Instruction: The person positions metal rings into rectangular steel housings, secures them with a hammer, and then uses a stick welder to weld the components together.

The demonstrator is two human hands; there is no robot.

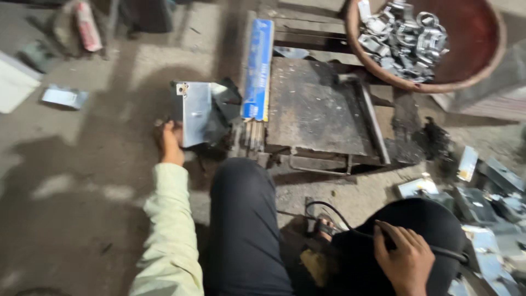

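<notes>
On the concrete floor, just off the left edge of a low, blackened metal worktop, the person's left hand reaches forward from a pale yellow-green sleeve and has its fingers curled around the lower left corner of a bent sheet-metal piece. That piece stands roughly upright, its bright face turned toward the camera, and it leans against dark scrap beside the worktop's left edge. A long blue box lies along that same left edge, with thin rods sticking out past the near end. The right hand rests low at the near right, its fingers loosely bent over a black cable that runs across the person's dark-trousered knee; how tightly it grips the cable cannot be told. The other knee points toward the near edge of the worktop. Beyond the far right corner of the worktop sits a round reddish-brown basin heaped with small shiny metal parts. More bright sheet-metal pieces lie scattered on the floor to the right, and one flat piece lies well apart on the floor at the far left.
</notes>
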